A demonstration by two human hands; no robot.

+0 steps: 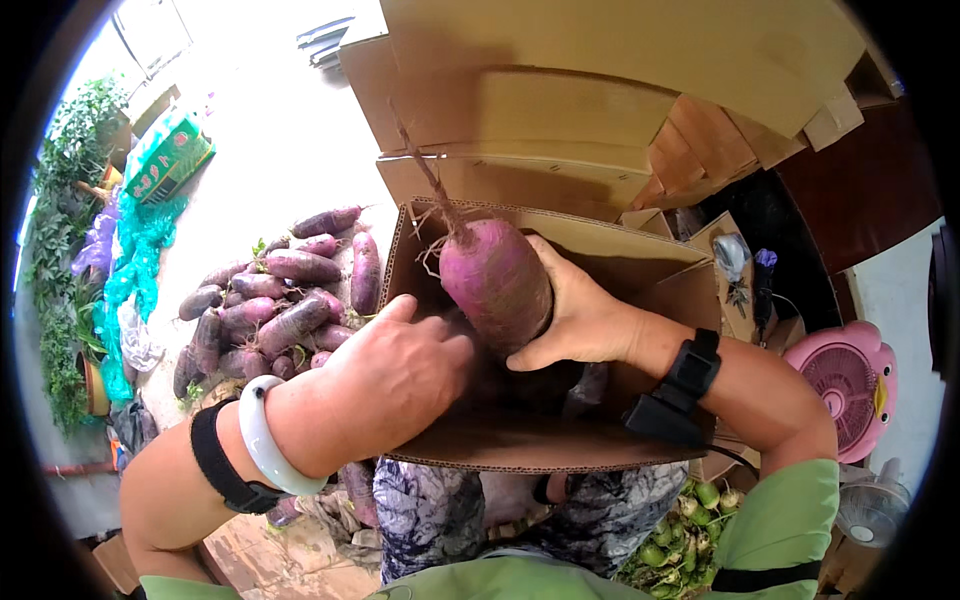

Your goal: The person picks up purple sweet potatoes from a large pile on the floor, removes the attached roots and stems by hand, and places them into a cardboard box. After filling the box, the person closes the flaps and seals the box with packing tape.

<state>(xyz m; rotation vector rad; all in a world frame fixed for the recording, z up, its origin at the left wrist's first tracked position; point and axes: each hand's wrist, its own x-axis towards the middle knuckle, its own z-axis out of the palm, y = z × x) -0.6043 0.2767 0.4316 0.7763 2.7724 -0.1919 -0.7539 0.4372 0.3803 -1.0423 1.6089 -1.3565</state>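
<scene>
My right hand (578, 318) grips a large purple radish (485, 275) over an open cardboard box (655, 300); a long, hairy root points up from the radish's top. Just left of that radish, over the box's near-left part, is my left hand (400, 370), its fingers curled and their tips hidden. Whether it holds anything I cannot make out. The box's dim inside shows a small pale item, unclear, below my right hand.
Several purple radishes (295, 262) lie in a pile at left, near green netting (140, 280), a green package (165, 155) and leafy plants (60, 240). Cardboard sheets (620, 50) stand behind. Right are a pink fan (838, 385) and green vegetables (680, 540).
</scene>
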